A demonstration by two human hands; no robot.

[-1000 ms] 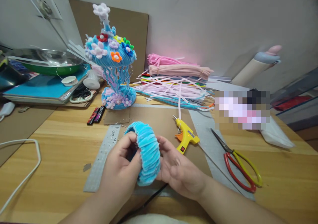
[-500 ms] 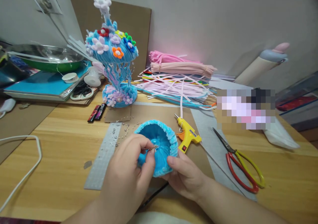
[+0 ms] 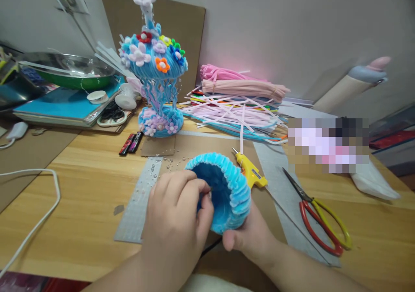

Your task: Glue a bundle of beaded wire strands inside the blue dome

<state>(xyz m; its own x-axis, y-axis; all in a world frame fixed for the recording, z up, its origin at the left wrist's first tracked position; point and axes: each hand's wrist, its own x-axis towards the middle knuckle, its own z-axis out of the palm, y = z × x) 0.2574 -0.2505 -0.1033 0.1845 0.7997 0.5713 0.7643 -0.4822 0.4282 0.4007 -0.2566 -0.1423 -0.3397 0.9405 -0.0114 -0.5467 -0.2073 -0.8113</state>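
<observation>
My right hand is wrapped round the underside and right side of a blue fuzzy pipe-cleaner bowl, its thumb low at the rim. The bowl tilts with its open side toward the left. My left hand reaches into that opening, thumb and forefinger pinched on a bead strand that is mostly hidden by the fingers. Clear beads on thin line trail over the mat just beyond the left hand. A yellow glue gun lies behind the bowl, partly covered by it.
Scissors with red and yellow handles lie at the right. A flowered blue pipe-cleaner ornament stands at the back, beside bundled pipe cleaners. A white cable curves along the left, and a green-sided metal bowl sits on folders.
The blue bowl has turned, so more of its ribbed outer side shows and its opening faces further left. My left fingers are still pinched inside it. The whole view has shifted slightly.
</observation>
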